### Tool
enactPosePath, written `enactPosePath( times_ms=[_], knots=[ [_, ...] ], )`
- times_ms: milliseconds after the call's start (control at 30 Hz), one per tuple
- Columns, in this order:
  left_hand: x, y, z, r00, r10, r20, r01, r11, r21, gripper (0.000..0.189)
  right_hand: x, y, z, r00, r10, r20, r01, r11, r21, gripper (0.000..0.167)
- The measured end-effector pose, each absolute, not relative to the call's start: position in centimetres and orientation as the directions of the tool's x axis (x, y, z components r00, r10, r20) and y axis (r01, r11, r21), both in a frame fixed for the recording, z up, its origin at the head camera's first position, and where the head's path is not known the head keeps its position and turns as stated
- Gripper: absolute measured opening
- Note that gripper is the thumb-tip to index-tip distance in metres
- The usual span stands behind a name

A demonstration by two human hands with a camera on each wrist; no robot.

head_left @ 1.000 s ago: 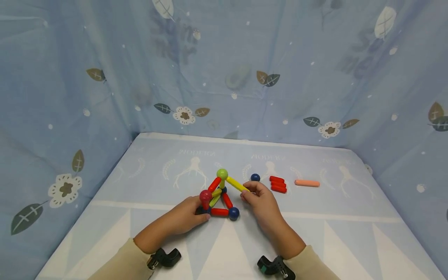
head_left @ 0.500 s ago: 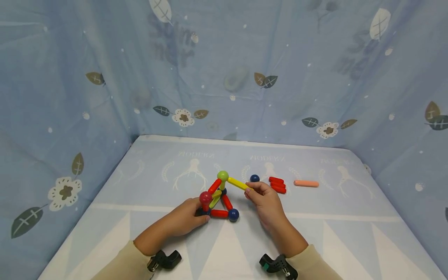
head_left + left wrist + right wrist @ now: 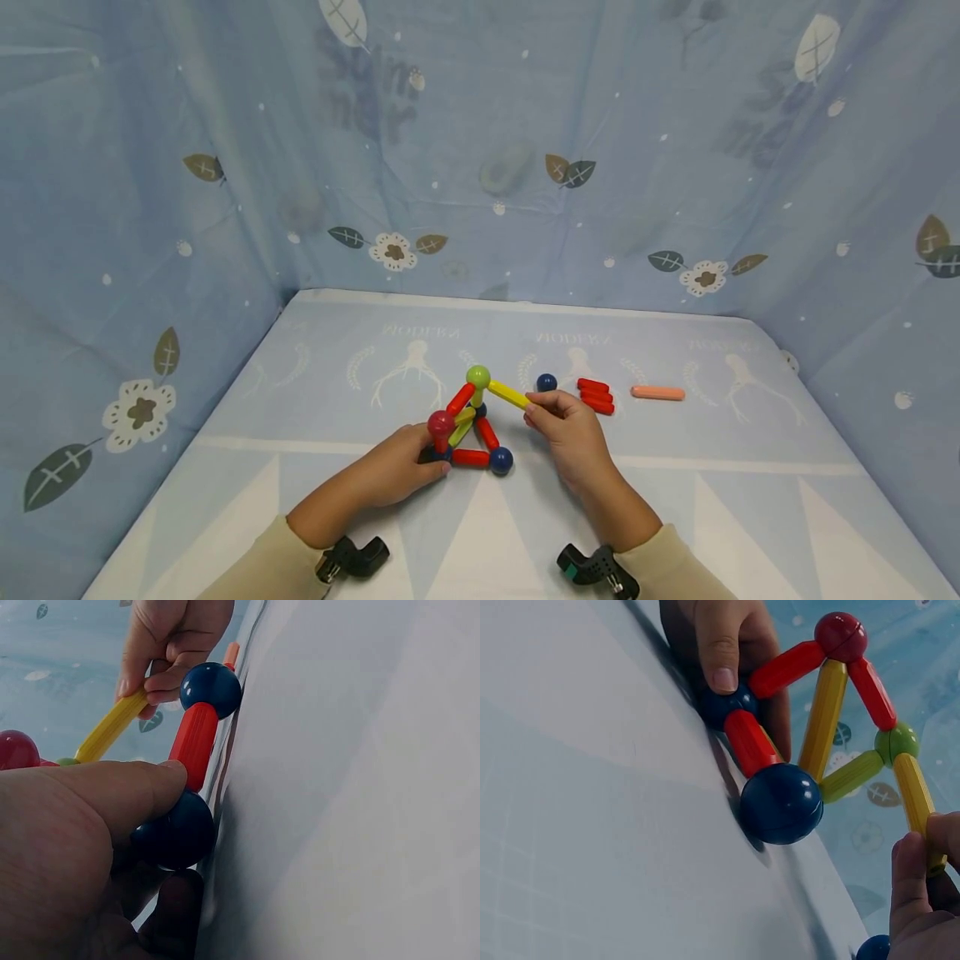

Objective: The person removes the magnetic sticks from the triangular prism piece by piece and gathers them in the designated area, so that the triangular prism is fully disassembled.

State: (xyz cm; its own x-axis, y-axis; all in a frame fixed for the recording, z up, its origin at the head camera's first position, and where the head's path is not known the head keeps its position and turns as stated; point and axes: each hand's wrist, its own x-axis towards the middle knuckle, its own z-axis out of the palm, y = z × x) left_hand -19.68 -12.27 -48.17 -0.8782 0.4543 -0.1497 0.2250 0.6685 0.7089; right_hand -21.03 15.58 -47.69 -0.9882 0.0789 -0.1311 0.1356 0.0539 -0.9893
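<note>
A small frame of magnetic sticks and balls stands on the table. My left hand [image 3: 401, 467] grips the blue ball [image 3: 180, 836] at its near left corner, thumb on top. A red stick [image 3: 471, 458] joins that ball to another blue ball [image 3: 501, 461]. Higher up are a red ball [image 3: 441, 423] and a green ball [image 3: 478, 377], linked by a red stick [image 3: 461, 398]. My right hand [image 3: 570, 437] pinches the lower end of a yellow stick [image 3: 508, 395] between thumb and fingers. The stick's upper end meets the green ball and slopes down to the right.
Behind my right hand lie a loose blue ball [image 3: 547, 382], several short red sticks [image 3: 596, 397] and an orange stick [image 3: 657, 392]. Patterned blue cloth [image 3: 495, 150] hangs behind and at both sides of the table [image 3: 337, 367].
My right hand has shifted slightly right, and the yellow stick slopes a little less steeply than a second ago. My left hand keeps its grip on the frame's corner.
</note>
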Motion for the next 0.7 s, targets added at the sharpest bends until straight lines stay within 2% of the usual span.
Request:
enactPosePath(
  times_ms=[200,700],
  knots=[
    [-19.7,-12.3,-48.2,-0.874,0.466,-0.134,0.246,0.664,0.706,0.026,-21.0,15.7,-48.2,-0.987,0.064,-0.148,0.158,0.180,-0.971,0.017],
    [-19.8,-12.2,-48.2,-0.871,0.474,-0.125,0.253,0.653,0.714,0.026,-21.6,18.1,-47.8,-0.986,0.081,-0.148,0.164,0.242,-0.956,0.025]
  ],
)
